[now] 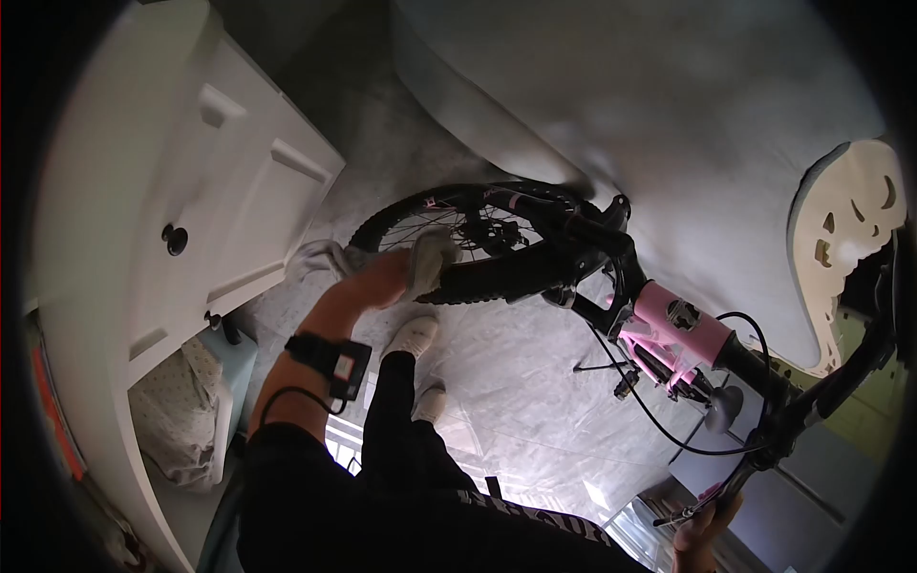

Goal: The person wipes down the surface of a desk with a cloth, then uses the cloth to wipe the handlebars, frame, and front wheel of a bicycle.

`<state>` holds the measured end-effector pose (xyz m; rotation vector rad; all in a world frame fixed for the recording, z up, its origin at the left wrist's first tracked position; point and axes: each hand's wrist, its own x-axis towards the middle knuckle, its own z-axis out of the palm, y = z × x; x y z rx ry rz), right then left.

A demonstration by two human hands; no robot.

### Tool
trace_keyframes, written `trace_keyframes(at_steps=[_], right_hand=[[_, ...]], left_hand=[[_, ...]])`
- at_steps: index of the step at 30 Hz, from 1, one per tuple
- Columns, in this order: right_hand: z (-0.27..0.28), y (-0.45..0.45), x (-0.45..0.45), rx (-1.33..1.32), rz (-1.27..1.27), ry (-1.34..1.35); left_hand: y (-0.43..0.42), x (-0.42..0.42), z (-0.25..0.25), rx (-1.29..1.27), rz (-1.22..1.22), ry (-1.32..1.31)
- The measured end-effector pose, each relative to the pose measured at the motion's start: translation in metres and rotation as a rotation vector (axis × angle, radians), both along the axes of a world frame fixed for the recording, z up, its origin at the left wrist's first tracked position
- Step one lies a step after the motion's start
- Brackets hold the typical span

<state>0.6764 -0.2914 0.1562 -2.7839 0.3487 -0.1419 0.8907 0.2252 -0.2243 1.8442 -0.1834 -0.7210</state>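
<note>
A bicycle with a pink frame (pixel 683 322) and black fork leans across the view, its front wheel (pixel 478 224) at the upper middle. My left hand (pixel 387 274) reaches to the tyre (pixel 501 277) with a greyish cloth (pixel 432 260) wrapped over its fingers, pressed at the tyre's edge. The cloth hides most of the fingers. At the lower right my right hand (pixel 702 530) is closed round the end of the black handlebar (pixel 740 477).
A white cabinet (pixel 229 191) with dark knobs stands at the left, above a fabric-filled bin (pixel 181 411). A pale rounded surface (pixel 688 124) lies behind the bicycle. A cream cut-out panel (pixel 812 229) is at the right. My shoes (pixel 413 336) are on the floor.
</note>
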Motion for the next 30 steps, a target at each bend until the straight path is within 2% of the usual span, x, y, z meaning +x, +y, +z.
trace_keyframes(at_steps=[2, 5, 8, 11, 13, 15, 16, 18, 21, 22, 24, 27, 29, 30], right_hand=[[0.002, 0.008, 0.003, 0.024, -0.029, 0.029], [-0.005, -0.002, -0.005, 0.017, -0.011, -0.043], [-0.008, -0.008, -0.010, -0.007, -0.027, -0.068], [0.000, -0.018, -0.017, 0.097, -0.138, 0.049], [-0.009, -0.015, -0.020, 0.082, -0.180, -0.060], [0.003, -0.008, -0.010, 0.044, -0.093, 0.032], [0.003, -0.006, -0.009, 0.046, -0.119, 0.026], [0.003, -0.004, -0.008, 0.050, -0.171, 0.016], [0.012, 0.010, 0.006, -0.153, 0.136, 0.057], [0.011, 0.005, 0.006, -0.304, 0.277, 0.041], [0.010, -0.014, 0.003, -0.604, 0.557, 0.014], [0.014, -0.034, -0.012, -0.641, 0.593, 0.062], [0.016, -0.032, -0.015, -0.561, 0.486, 0.070], [0.016, -0.029, -0.017, -0.521, 0.429, 0.072]], left_hand=[[0.008, 0.015, -0.010, 0.215, -0.205, -0.183], [-0.002, 0.046, 0.011, 0.487, -0.292, 0.087], [0.008, 0.059, -0.029, 0.410, -0.020, 0.174], [0.020, 0.104, -0.039, -0.431, 0.734, 0.748], [0.009, 0.124, 0.042, -0.822, 0.857, 0.743], [-0.014, 0.138, 0.107, -0.766, 0.954, 0.631], [-0.029, 0.144, 0.122, -0.737, 1.001, 0.573], [-0.066, 0.156, 0.126, -1.148, 0.895, 1.177], [-0.120, 0.177, 0.132, -1.710, 0.513, 2.082], [-0.131, 0.178, 0.129, -1.779, 0.417, 2.168], [-0.147, 0.186, 0.118, -1.822, 0.418, 2.090], [-0.156, 0.194, 0.082, -1.708, 0.583, 1.696], [-0.155, 0.197, 0.051, -1.399, 0.682, 1.248], [-0.154, 0.197, 0.033, -1.129, 0.681, 0.970]])
